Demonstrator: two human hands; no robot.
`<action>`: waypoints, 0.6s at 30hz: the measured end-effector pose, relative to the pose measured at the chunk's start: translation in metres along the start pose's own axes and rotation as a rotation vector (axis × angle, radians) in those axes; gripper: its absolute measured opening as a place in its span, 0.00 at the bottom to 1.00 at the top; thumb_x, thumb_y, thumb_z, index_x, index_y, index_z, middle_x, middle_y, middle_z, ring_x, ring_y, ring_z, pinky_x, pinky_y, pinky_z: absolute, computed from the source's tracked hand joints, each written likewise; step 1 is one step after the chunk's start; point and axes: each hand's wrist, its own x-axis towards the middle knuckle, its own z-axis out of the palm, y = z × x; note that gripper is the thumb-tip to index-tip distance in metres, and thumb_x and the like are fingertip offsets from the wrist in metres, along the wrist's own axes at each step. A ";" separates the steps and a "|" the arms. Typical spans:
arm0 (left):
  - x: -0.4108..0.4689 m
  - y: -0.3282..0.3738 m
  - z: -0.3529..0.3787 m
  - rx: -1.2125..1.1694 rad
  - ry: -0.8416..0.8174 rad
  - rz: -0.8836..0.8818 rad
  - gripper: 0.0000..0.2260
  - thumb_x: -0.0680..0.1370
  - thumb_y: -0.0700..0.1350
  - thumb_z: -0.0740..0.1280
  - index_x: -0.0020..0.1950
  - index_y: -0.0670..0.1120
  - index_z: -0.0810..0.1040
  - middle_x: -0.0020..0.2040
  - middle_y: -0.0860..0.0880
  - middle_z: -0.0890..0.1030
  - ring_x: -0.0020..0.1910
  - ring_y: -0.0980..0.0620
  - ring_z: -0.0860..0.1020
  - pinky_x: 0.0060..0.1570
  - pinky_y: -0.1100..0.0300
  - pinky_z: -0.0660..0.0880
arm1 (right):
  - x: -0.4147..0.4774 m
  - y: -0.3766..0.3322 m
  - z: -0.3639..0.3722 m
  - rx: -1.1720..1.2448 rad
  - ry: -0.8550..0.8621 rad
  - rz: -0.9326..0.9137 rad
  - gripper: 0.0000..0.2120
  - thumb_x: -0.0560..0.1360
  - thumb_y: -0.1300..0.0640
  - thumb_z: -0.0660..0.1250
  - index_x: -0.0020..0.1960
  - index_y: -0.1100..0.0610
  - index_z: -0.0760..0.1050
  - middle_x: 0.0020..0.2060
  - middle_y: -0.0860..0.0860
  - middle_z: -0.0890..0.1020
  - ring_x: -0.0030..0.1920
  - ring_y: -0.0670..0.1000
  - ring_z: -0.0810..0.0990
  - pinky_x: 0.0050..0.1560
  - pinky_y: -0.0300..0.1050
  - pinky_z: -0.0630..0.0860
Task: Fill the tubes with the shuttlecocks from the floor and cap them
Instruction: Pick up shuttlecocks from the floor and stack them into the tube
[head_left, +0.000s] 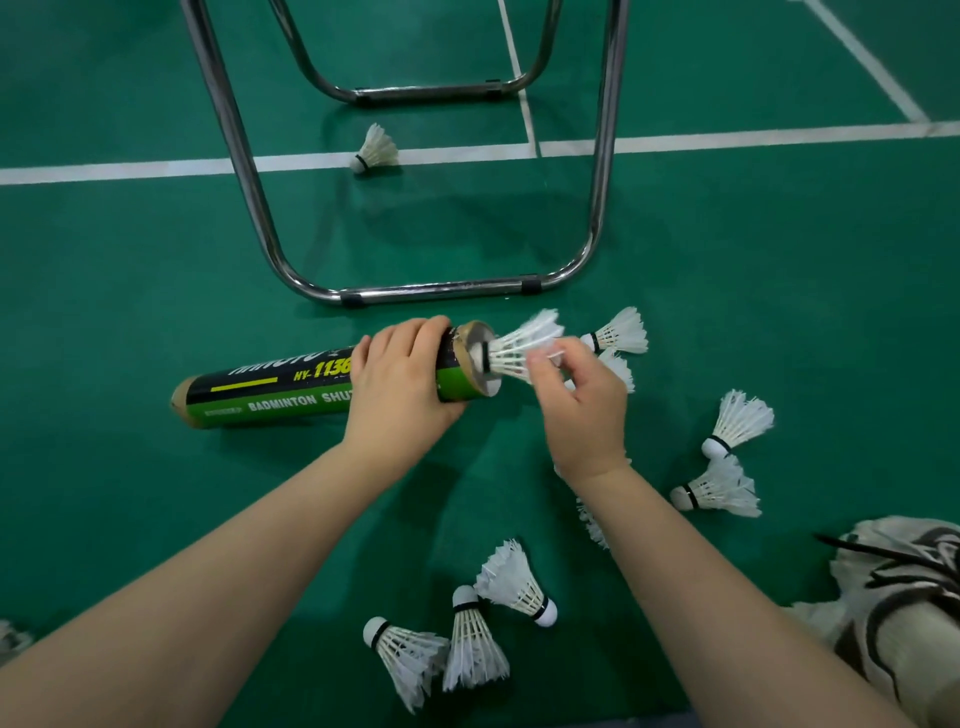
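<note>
— Where are my hands?
— Your left hand (402, 384) is wrapped around the tube (270, 395) near its open end, holding it sideways. Your right hand (582, 400) pinches a shuttlecock (519, 345) by its feathers — cork end at the tube's mouth.
— And around them?
— Loose shuttlecocks (737, 423) lie on the green floor (130, 260) to your right and nearer you; the far shuttlecock (375, 149) sits beyond a metal frame (431, 291).

Chrome tube frame, near U-shaped leg (436, 291) at frame centre, with black pads (531, 286) on its bottom bar. Second leg (426, 92) at upper centre. White court line (130, 169) runs across the upper frame, another (522, 78) meets it from the top, and a diagonal one (872, 73) sits upper right. Cream cloth with dark pattern (893, 597) at lower right.
</note>
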 end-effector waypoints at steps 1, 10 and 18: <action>0.000 0.001 0.000 -0.001 0.008 -0.003 0.32 0.63 0.49 0.76 0.64 0.45 0.70 0.59 0.46 0.75 0.60 0.42 0.71 0.64 0.43 0.62 | -0.001 -0.003 0.004 -0.036 -0.085 -0.035 0.14 0.75 0.56 0.60 0.33 0.62 0.71 0.26 0.52 0.71 0.28 0.49 0.65 0.30 0.44 0.60; -0.009 0.004 0.004 0.006 0.065 0.049 0.28 0.63 0.48 0.72 0.62 0.42 0.73 0.57 0.42 0.77 0.56 0.38 0.74 0.59 0.40 0.66 | 0.004 -0.010 0.012 0.085 -0.631 0.276 0.22 0.73 0.41 0.63 0.44 0.62 0.79 0.38 0.50 0.77 0.42 0.48 0.74 0.45 0.45 0.70; -0.017 0.011 0.011 0.039 0.065 0.104 0.28 0.62 0.49 0.74 0.60 0.43 0.74 0.55 0.44 0.78 0.54 0.40 0.76 0.56 0.41 0.69 | 0.006 -0.006 0.015 0.238 -0.602 0.336 0.18 0.72 0.47 0.67 0.47 0.63 0.78 0.42 0.50 0.79 0.46 0.47 0.76 0.53 0.42 0.73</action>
